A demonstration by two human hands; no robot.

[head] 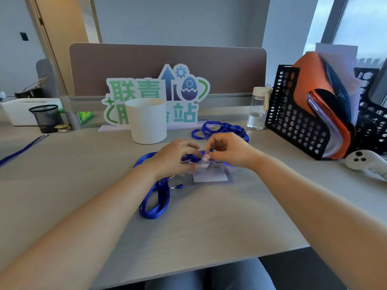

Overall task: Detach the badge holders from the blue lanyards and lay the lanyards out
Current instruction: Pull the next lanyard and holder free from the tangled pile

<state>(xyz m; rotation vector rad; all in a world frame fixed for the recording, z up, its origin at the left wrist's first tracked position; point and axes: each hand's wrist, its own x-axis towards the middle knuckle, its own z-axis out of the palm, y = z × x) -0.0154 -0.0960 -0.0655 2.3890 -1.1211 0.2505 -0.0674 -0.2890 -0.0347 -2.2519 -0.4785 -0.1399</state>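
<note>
Both hands (173,158) pinch lanyard (156,208); holder (230,174) holds card (210,176).

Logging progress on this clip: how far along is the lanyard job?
Looks done: one straight lanyard lies stretched along the left edge of the desk, no holder visible on it. In hand: the left hand grips the looped lanyard while the right hand pinches the top of its clear badge holder, apparently still attached. Left: the tangled lanyard pile behind the hands.
</note>
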